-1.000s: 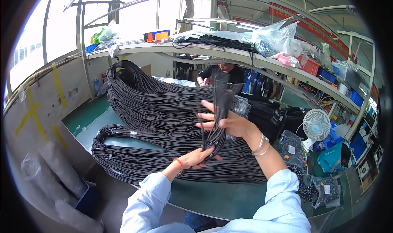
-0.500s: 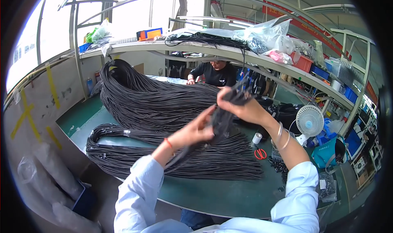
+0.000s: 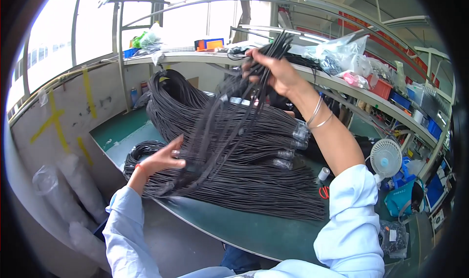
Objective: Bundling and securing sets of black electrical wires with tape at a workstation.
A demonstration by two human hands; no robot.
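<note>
My right hand (image 3: 278, 75), raised over the table, is wrapped round one end of a bundle of thin black cables (image 3: 229, 126). Their short ends stick up above the fist, and the rest hangs down to the left, blurred by motion. Lower on the left, my left hand (image 3: 161, 161) is open beside the hanging strands, thumb and fingers apart. Behind and beneath lie a thick looped heap of black cables (image 3: 195, 107) and a flatter bunch of black cables (image 3: 254, 195), its ends toward the right.
On the green table (image 3: 234, 229), a white roll (image 3: 324, 174) and red-handled scissors (image 3: 324, 192) lie right of the cables. A white fan (image 3: 386, 158) and a teal bag (image 3: 404, 200) stand farther right. A loaded shelf (image 3: 195, 58) spans the back; a person beyond is mostly hidden.
My right hand has lifted the cable bundle up. My left hand has come away from it, down and to the left, and opened. The view has shifted left.
</note>
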